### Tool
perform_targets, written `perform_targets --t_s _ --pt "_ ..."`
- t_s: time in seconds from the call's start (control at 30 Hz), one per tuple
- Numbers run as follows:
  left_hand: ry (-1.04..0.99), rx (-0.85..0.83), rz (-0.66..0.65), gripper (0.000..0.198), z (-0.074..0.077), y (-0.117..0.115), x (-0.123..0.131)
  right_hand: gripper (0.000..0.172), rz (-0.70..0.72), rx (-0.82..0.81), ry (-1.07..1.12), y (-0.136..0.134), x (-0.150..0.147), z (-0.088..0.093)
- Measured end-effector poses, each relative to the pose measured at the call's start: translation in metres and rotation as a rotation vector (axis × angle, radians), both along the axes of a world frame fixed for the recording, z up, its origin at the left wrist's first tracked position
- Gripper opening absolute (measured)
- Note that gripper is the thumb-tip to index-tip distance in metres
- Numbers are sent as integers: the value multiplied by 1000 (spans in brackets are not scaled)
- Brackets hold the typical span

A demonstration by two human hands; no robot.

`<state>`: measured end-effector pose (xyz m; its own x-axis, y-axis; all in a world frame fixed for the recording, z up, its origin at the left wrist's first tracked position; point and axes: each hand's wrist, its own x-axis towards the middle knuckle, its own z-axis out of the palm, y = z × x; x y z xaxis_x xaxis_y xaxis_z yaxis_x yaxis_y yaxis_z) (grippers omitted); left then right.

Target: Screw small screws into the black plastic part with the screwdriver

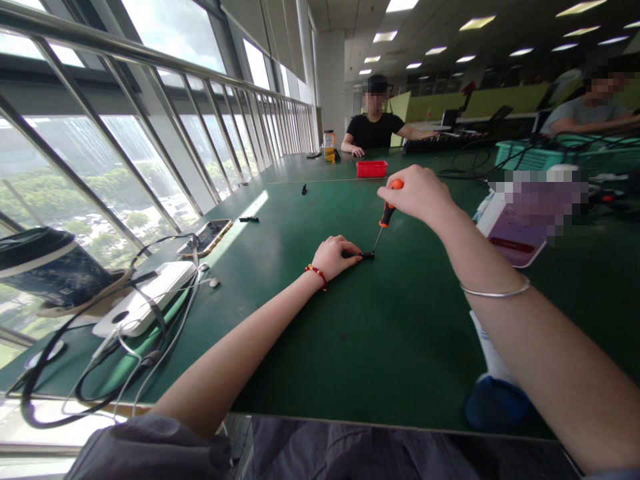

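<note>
My right hand (pixel 420 193) is closed around the orange and black handle of a screwdriver (pixel 388 212), which leans with its shaft pointing down. The shaft's tip meets the right end of a small black part (pixel 369 255) lying on the green table (pixel 300 320). My left hand (pixel 336 257), with a red beaded bracelet at its wrist, pinches the left end of that part and rests on the tabletop. What the part is, and whether the tip sits in a screw, is too small to tell. Two more black pieces, one long (pixel 249 219) and one short (pixel 304 190), lie farther back.
At the left edge are a phone (pixel 213 237), a white power bank (pixel 145 300), tangled cables and a dark cup (pixel 55 267). A red tray (pixel 372 169) and a jar (pixel 329 145) stand farther back. A tablet-like screen (pixel 520 227) is at right. Across the table sits a person (pixel 375 130).
</note>
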<state>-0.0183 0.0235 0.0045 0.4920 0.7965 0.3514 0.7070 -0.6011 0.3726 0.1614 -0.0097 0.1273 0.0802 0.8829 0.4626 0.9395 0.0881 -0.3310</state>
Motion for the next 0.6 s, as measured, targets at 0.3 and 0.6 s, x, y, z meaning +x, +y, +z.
perform_targets --t_s 0.3,0.6 --pt "3 5 -2 17 0 0 0 26 44 -43 8 0 1 3" --pt "-16 4 -11 16 -1 1 0 28 87 -133 17 -2 1 7"
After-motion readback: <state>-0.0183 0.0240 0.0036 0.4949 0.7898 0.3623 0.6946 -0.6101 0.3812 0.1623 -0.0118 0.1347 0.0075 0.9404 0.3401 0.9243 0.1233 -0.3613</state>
